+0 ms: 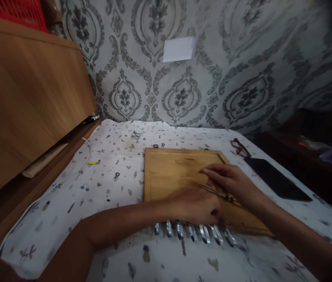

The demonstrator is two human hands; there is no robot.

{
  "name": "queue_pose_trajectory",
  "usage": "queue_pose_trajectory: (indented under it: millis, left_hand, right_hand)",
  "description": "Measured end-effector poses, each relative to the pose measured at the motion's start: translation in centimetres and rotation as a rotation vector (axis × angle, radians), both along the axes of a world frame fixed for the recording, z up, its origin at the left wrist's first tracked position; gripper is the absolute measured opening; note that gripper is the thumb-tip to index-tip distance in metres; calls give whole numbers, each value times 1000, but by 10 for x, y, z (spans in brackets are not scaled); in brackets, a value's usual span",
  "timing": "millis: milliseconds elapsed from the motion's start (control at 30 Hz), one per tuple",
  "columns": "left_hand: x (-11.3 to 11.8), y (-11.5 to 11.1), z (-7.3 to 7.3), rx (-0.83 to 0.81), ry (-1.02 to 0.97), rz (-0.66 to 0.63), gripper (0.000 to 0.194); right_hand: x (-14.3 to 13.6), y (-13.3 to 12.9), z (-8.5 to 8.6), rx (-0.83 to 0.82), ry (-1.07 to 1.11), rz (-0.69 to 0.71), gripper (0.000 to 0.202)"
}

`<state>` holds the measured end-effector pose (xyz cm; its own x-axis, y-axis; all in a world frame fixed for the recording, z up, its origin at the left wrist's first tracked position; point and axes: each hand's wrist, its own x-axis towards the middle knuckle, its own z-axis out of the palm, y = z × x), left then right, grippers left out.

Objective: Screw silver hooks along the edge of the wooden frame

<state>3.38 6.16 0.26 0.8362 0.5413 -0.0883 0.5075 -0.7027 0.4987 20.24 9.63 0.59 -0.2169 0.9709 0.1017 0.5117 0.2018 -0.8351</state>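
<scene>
A wooden board point(166, 172) with a grooved border lies on the patterned cloth. My left hand point(201, 205) is closed over the board's near part, its fingers curled; whatever may be in them is hidden. Just below it, a row of several shiny metal pieces point(180, 230), like cutlery handle ends, sticks out at the board's near edge. Over the board's right side, my right hand point(227, 178) pinches thumb and fingers together; what they hold is too small to make out. Between the hands lies a thin metal item with golden parts point(213, 191), its kind unclear.
Dark-framed glasses point(240, 148) and a black phone-like slab point(277, 179) lie right of the board. A wooden cabinet point(30, 98) stands left, with a pen point(91, 119) beside it. A thin white cable point(15, 229) runs along the left. Patterned wallpaper point(180, 96) rises behind.
</scene>
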Motion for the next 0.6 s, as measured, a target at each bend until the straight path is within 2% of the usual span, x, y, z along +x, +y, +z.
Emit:
queue_pose_trajectory:
  millis: [67, 200, 267, 400, 500, 600]
  left_hand:
    - [-1, -1, 2, -14, 14, 8, 19]
    - [-3, -1, 7, -60, 36, 31, 20]
    - [-5, -1, 10, -81, 46, 11, 23]
    - [-5, 1, 10, -90, 87, -7, 35]
    - [-3, 4, -1, -93, -17, -11, 38]
    - [-1, 6, -15, -54, -131, -48, 33]
  right_hand:
    - [-30, 23, 4, 19, -94, 137, 46]
    - [-99, 66, 6, 120, -319, 358, 22]
    - [-134, 86, -1, 163, -429, 436, 27]
    - [-193, 119, -20, 276, -623, 459, 36]
    - [-225, 136, -30, 352, -736, 469, 38]
    - [-242, 140, -33, 399, -839, 496, 38]
